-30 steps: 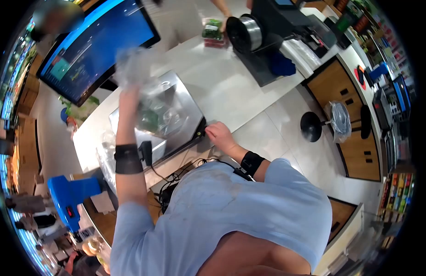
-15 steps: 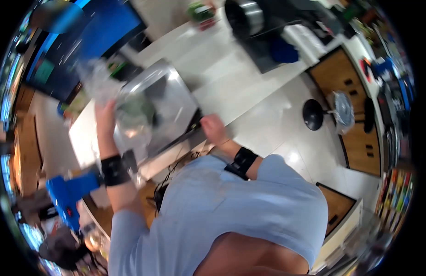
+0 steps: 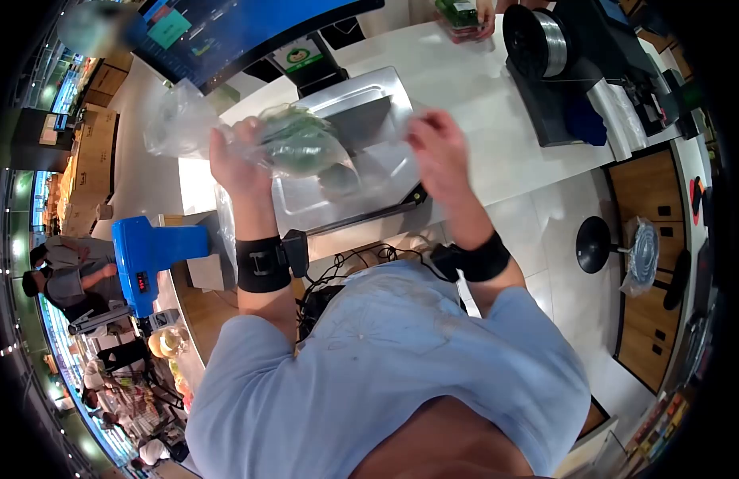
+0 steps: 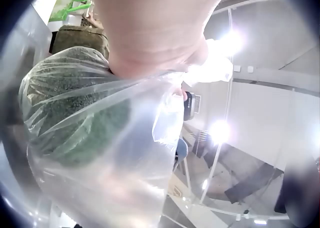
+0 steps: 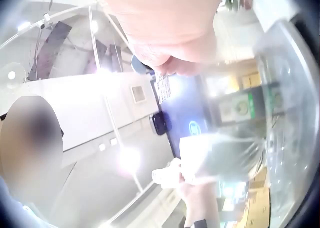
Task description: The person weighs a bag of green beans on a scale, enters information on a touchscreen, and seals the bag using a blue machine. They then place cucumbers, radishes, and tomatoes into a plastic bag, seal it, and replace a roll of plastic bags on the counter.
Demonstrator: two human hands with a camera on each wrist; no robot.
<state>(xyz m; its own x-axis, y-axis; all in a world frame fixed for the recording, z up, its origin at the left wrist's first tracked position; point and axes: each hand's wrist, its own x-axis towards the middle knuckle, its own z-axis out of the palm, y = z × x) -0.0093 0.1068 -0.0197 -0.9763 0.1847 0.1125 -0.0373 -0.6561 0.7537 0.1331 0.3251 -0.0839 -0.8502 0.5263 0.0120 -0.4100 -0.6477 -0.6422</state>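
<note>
Clear, crinkled plastic forms the bag (image 3: 301, 148) in the left hand (image 3: 245, 164), its film streaked with highlights over a rounded green vegetable. In the left wrist view the vegetable's surface looks dark and finely bumpy, while creases in the plastic fan out from the gathered neck. Fingers and thumb close round that neck, and the loose top of the bag puffs out to the left, pale and cloudy. The full part hangs to the right of the hand, over the steel tray (image 3: 301, 198) — whether its underside touches the metal, I cannot tell.

To the right, the right hand (image 3: 443, 164) is raised beside the tray's right edge, fingers bent inward and blurred; I cannot tell whether they pinch anything. Bag and left hand hide the tray's left and middle parts.

Just beyond the tray stands a black stand with a green sign (image 3: 301, 56), with a large monitor (image 3: 249, 32) at far left. On the far right of the white counter (image 3: 481, 120) sits a black reel of silvery material (image 3: 553, 46). Nearer, black cables (image 3: 333, 281) tangle below the tray — and a blue device (image 3: 138, 263) stands to the left.
</note>
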